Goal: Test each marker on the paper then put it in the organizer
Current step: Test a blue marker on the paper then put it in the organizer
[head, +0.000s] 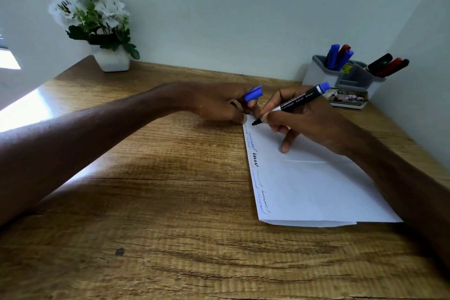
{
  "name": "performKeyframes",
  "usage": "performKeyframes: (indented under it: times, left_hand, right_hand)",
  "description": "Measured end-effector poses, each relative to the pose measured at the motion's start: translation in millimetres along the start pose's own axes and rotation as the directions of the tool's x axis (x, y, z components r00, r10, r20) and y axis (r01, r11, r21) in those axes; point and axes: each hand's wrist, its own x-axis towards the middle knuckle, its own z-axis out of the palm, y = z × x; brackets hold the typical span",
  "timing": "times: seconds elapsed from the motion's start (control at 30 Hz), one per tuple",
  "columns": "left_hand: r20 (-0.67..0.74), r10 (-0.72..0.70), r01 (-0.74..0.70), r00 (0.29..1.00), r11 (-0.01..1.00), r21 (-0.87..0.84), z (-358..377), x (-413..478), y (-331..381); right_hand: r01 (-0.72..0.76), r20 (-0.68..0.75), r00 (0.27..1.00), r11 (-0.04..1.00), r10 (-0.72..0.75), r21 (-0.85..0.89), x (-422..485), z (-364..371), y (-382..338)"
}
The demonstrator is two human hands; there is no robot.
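From the head camera I see the desk (170, 202) with a potted plant of white flowers (110, 56) at the far left against the wall, well apart from the work. At the far right stands the grey organizer (353, 78), with blue and red markers (337, 56) upright in its left compartment and dark ones (387, 66) leaning out of the right. A small printed box (350, 100) lies just in front of it, partly hidden behind the pen's blue end. My left hand (219, 105) pinches the blue cap (253, 93) and its fingertips sit at the far-left corner of the paper (316, 190). My right hand (304, 119) grips the marker (292, 103), tip down at that same corner (whether it actually touches the sheet I cannot tell). Scribbles (255, 161) run down the paper's left edge. My right forearm covers the sheet's right side, and the barrel's print is too small to read.
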Motion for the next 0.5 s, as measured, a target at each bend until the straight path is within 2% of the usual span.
performKeyframes:
  times: [0.1, 0.23, 0.33, 0.5]
  left_hand:
    - [0.021, -0.018, 0.019, 1.0, 0.997, -0.069, -2, 1, 0]
    - [-0.076, 0.025, -0.038, 0.997, 0.984, -0.173, 0, -1, 2]
    - [-0.152, 0.07, -0.088, 0.986, 0.99, -0.112, -1, -6, 5]
    - [-0.226, 0.174, -0.176, 0.959, 0.984, 0.011, -6, -10, 6]
  right_hand:
    - [0.052, -0.029, 0.998, 0.999, -0.052, -0.001, -1, -10, -3]
    - [0.141, -0.1, 0.986, 0.989, -0.136, 0.048, 0, -25, -8]
    - [0.193, -0.123, 0.976, 0.972, -0.178, 0.132, -1, -37, -12]
    - [0.239, -0.152, 0.964, 0.96, -0.217, 0.148, -2, -42, -13]
